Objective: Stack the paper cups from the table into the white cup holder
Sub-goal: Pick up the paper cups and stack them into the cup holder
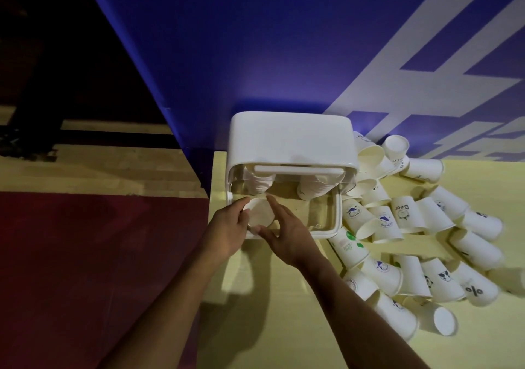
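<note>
**A:** The left hand [227, 226] and right hand [287, 235] both grip one paper cup [260, 212], right in front of the left stack [260, 181] inside the white cup holder [289, 138]. Any tips?

**B:** I'd line it up square with that stack, slide it on slowly and not squash the rim.

Bare forearms [176, 297] — bare left hand [227, 228] and right hand [288, 236]

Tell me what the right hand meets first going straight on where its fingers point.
Probably the left stack of cups inside the white cup holder, just beyond the paper cup that the right hand and left hand grip; depth unclear.
</note>
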